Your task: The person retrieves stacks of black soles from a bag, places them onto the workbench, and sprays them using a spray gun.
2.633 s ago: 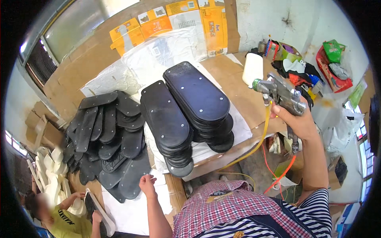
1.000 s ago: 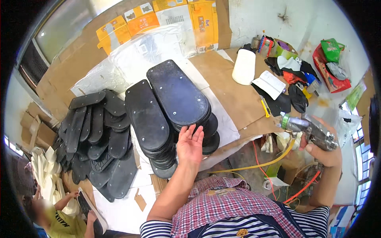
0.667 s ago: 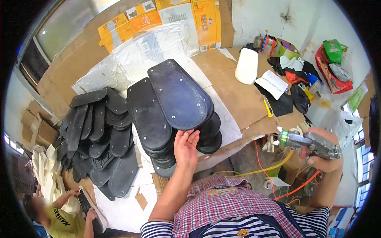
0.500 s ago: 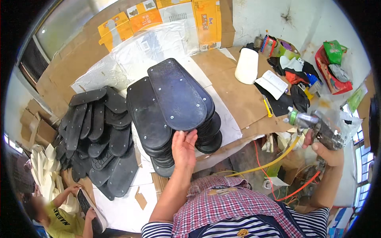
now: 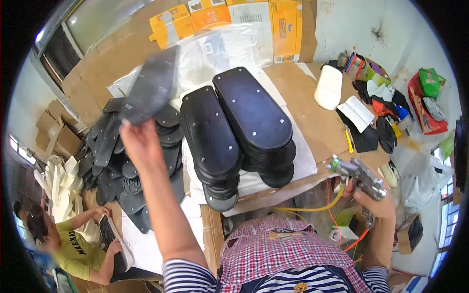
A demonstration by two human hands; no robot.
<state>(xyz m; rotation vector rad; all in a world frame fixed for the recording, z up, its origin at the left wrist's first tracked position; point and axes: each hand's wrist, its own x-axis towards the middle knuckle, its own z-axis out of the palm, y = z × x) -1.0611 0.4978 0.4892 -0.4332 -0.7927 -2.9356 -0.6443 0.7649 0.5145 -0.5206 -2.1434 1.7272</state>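
My left hand (image 5: pixel 141 141) is raised over the loose pile at the left, fingers closed on the end of a black rounded panel (image 5: pixel 152 85), which motion blurs. Under it lies a heap of similar black panels (image 5: pixel 110 163), turned every way. Two neat stacks stand side by side on white sheeting: a left stack (image 5: pixel 210 132) and a taller-looking right stack (image 5: pixel 254 110). Small metal studs dot their top panels. At the right, my right hand (image 5: pixel 375 202) grips a metal spray gun (image 5: pixel 360 177), its green-ringed nozzle pointing left, with yellow and orange hoses attached.
Another person (image 5: pixel 80 244) in a yellow shirt works at the lower left with a dark-and-white piece (image 5: pixel 119 244). Cream-coloured pieces (image 5: pixel 62 188) are heaped nearby. Right of the stacks lie a white rounded piece (image 5: pixel 329 88), a notebook (image 5: pixel 355 114) and a yellow cutter (image 5: pixel 349 140).
My left hand has moved from the stacks to the left, carrying a panel taken off the right stack. The spray gun has shifted left and slightly down in view.
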